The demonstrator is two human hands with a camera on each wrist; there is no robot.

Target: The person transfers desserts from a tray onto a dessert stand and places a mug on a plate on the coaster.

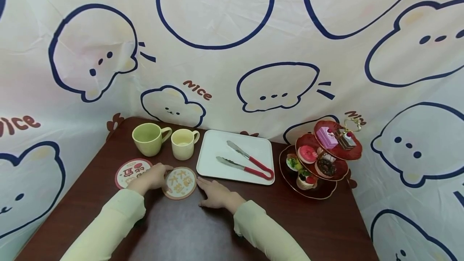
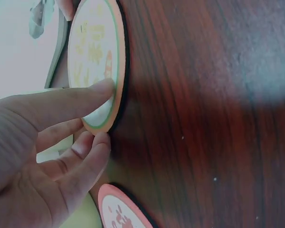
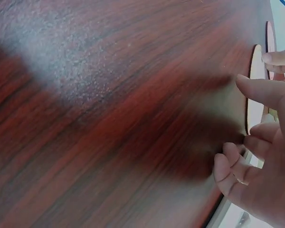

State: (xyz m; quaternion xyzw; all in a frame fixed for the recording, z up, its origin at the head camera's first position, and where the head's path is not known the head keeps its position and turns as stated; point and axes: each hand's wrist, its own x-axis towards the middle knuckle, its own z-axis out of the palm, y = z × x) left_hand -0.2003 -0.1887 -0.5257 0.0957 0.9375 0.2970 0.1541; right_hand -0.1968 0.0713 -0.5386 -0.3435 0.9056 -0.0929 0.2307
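A round coaster with an orange rim and yellow print (image 1: 181, 183) lies on the dark table between both hands. My left hand (image 1: 153, 177) holds its left edge: in the left wrist view the thumb (image 2: 103, 87) lies over the rim and the other fingers meet the edge. My right hand (image 1: 216, 194) touches the coaster's right edge with its fingertips, the thumb held apart in the right wrist view. Partly under the left forearm is a second coaster with a red rim (image 1: 127, 170). Behind the coasters stand a large green mug (image 1: 148, 140) and a smaller pale yellow mug (image 1: 183, 145).
A white tray (image 1: 210, 148) bears tongs with red handles (image 1: 258, 171). To its right stands a three-tier red stand (image 1: 338, 176) with several toy cakes. A printed cloth (image 1: 217, 67) hangs behind the dark wooden table (image 1: 188, 233).
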